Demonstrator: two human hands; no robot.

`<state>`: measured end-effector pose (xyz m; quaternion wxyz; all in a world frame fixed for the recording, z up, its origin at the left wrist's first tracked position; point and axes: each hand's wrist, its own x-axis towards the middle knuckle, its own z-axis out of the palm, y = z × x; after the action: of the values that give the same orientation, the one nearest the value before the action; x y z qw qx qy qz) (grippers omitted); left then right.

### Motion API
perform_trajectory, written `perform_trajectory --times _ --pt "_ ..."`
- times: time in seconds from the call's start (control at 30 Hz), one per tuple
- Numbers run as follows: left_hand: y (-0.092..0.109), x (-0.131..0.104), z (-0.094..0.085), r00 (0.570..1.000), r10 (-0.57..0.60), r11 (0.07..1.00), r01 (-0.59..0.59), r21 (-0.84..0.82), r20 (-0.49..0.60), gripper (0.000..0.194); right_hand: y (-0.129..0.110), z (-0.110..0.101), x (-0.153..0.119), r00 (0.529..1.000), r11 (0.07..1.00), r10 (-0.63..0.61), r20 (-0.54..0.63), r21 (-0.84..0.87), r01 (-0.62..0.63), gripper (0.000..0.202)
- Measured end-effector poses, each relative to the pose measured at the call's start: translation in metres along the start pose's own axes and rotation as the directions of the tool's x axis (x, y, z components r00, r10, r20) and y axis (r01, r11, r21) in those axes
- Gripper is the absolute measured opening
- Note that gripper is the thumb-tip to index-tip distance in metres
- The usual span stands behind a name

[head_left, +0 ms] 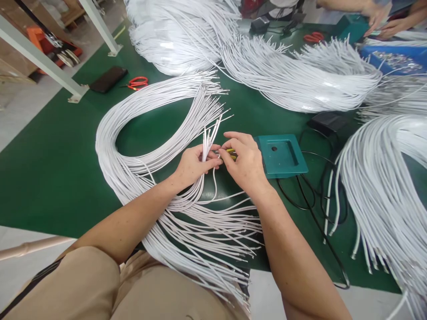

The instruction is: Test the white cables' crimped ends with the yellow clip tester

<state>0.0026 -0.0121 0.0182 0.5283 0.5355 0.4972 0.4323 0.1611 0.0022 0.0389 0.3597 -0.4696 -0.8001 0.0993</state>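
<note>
White cables (113, 129) lie in a large loop on the green table (40, 178). My left hand (195, 166) is closed around a small bunch of them, their ends standing up between thumb and fingers. Close beside it, my right hand (245, 162) has thumb and fingers pinched near a cable end, in front of the yellow-and-black tips (231, 154) of a device or tool. What exactly its fingertips hold is too small to tell. A teal device (283, 155) with a recessed top sits just right of my right hand.
More white cable bundles (300, 80) lie at the back and right (376, 178). Red-handled scissors (138, 83) and a dark phone-like object (108, 79) are at back left. Black cords (310, 200) trail at right. Another person's hands (376, 18) work near a blue tray (418, 53).
</note>
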Motion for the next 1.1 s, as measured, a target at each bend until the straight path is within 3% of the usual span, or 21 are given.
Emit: perform_trajectory --times 0.17,0.3,0.4,0.6,0.87,1.1 --pt "0.000 0.002 -0.004 0.999 -0.045 0.996 0.047 -0.082 0.025 0.047 0.004 -0.004 -0.001 0.989 0.992 -0.117 0.088 -0.043 0.121 0.012" --pt "-0.004 0.002 -0.005 0.999 -0.038 0.992 0.039 -0.123 0.012 0.047 0.005 -0.008 0.000 0.997 0.992 -0.025 0.077 -0.124 0.035 0.014" --pt "-0.005 0.001 -0.005 1.000 0.002 0.992 0.001 -0.128 0.022 0.046 0.003 -0.009 0.002 0.998 0.996 0.049 0.047 -0.076 -0.046 0.018" --pt "-0.005 0.002 -0.004 0.997 0.045 0.992 -0.037 -0.121 0.062 0.045 0.000 -0.005 0.002 0.986 1.000 0.013 0.166 -0.030 -0.009 0.020" --pt "-0.011 0.008 -0.007 0.998 -0.055 0.996 0.057 -0.075 0.027 0.046 0.008 -0.010 -0.003 0.967 0.897 0.012 0.256 -0.429 0.103 0.020" --pt "-0.014 0.011 -0.007 0.994 -0.112 0.993 0.111 -0.036 -0.009 0.044 0.014 -0.011 -0.001 0.955 0.892 -0.019 0.296 -0.427 0.150 0.024"
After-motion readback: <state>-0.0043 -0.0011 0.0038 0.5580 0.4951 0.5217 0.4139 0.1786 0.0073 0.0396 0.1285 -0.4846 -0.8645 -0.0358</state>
